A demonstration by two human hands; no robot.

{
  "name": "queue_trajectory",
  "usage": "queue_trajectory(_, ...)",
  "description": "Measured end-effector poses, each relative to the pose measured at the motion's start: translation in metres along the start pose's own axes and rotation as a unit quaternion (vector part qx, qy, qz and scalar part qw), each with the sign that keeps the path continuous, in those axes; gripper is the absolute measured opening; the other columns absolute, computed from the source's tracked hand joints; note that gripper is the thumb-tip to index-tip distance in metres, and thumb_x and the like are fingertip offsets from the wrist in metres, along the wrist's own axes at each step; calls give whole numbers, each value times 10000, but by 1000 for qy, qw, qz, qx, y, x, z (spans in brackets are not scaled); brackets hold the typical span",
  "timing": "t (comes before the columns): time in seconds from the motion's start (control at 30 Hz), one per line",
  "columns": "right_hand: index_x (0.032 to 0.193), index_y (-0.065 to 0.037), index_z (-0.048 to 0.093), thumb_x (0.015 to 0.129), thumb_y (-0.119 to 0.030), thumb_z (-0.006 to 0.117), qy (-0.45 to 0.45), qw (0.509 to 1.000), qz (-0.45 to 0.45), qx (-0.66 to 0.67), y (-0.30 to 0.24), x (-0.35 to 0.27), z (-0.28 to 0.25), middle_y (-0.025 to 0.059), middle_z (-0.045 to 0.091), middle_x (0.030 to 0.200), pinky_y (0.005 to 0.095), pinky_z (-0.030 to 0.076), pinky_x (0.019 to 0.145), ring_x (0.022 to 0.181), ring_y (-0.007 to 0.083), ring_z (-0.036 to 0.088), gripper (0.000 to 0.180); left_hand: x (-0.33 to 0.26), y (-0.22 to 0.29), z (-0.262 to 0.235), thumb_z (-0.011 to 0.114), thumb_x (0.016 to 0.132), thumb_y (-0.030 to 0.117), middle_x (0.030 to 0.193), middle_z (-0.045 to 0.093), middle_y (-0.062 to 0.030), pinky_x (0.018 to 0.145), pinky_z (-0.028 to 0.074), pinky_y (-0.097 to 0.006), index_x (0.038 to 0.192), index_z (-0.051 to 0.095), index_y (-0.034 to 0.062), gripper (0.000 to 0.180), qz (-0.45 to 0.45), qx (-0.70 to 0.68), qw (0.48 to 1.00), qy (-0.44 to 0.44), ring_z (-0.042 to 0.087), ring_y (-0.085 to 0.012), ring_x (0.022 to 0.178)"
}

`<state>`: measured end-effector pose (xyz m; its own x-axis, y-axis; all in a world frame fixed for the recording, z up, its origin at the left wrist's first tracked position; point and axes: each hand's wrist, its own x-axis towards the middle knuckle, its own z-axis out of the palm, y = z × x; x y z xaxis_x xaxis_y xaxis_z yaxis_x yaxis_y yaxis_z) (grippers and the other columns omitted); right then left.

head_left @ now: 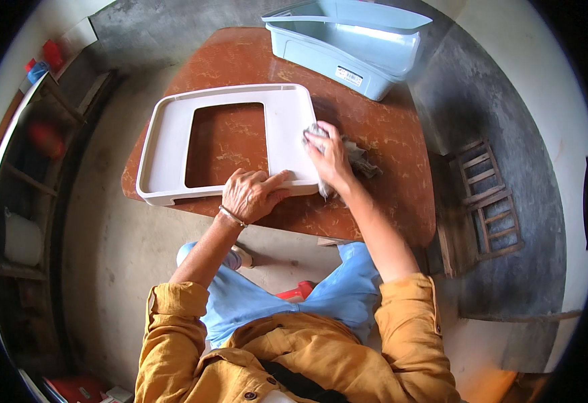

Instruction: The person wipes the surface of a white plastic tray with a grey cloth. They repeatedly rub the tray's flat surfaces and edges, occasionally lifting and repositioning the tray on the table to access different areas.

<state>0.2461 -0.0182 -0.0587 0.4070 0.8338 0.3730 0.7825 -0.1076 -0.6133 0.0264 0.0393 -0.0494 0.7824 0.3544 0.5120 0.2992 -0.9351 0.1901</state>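
A white plastic lid (pixel 166 141) with a raised rim and a large rectangular opening lies flat on the brown table (pixel 368 195). My left hand (pixel 250 195) grips its near edge, with the fingers over the rim beside the opening's near right corner. In my right hand (pixel 331 158) is a crumpled grey rag (pixel 363 160), pressed against the lid's right edge. Part of the rag hangs out past the hand on the right, and the rest is hidden under the fingers.
A light blue plastic bin (pixel 327 54) with a white label stands at the table's far right corner. Wooden shelving (pixel 25 269) with various items runs along the left wall. Against the right wall is a wooden slatted piece (pixel 485 195). A red object (pixel 297 291) shows between my legs.
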Motion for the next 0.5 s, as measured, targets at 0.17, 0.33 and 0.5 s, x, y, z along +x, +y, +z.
queue_trajectory(0.17, 1111, -70, 716, 881, -139, 621, 1, 999, 42, 7, 9, 55, 9, 207, 413, 1415, 403, 446, 1019, 1210, 351, 518, 259, -3, -1, -2, 661, 837, 425, 661, 609, -33, 663, 457, -380, 1094, 692, 227, 326, -9, -15, 1000, -23, 633, -231, 649)
queue_trajectory(0.33, 1119, -59, 711, 888, -127, 608, -21, 999, -35, 15, -12, -27, -4, 270, 390, 1401, 441, 397, 1062, 1244, 408, 466, 261, 1, -16, 2, 715, 785, 413, 661, 638, -9, 622, 448, -364, 1039, 726, 225, 316, 7, -6, 999, 31, 639, -220, 643)
queue_trajectory(0.5, 1054, 2, 706, 864, -104, 641, 13, 998, -39, 37, -15, -55, -12, 273, 425, 1333, 442, 426, 1018, 1175, 412, 504, 227, -1, -12, 0, 736, 758, 385, 648, 629, -14, 634, 448, -359, 1030, 730, 210, 324, 28, -20, 999, 14, 627, -212, 616)
